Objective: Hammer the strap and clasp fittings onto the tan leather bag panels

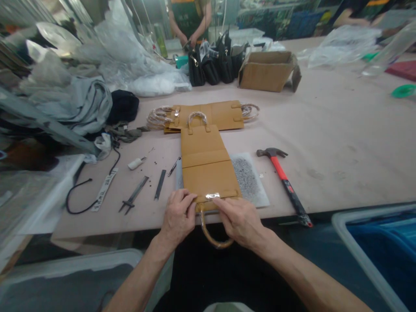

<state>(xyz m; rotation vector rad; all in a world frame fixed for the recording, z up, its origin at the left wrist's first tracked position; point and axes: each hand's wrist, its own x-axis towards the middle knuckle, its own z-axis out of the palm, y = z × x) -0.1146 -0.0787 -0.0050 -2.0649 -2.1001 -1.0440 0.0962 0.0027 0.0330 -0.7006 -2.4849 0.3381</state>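
Note:
A flat tan leather bag piece [204,167] lies lengthwise on the table, one wrapped handle [197,116] at its far end and another handle [214,238] hanging over the near edge. My left hand [178,216] pinches the near left corner of the piece. My right hand [238,219] presses on the near right edge beside a silver metal clasp [212,196]. Under the piece lies a grey speckled pad [248,177].
A red-handled hammer [286,182] lies to the right. Metal punches [134,195] and a black cord [81,195] lie to the left. More tan bag pieces [208,113], black handbags [211,65], a cardboard box [266,71] and another person [190,21] are farther back.

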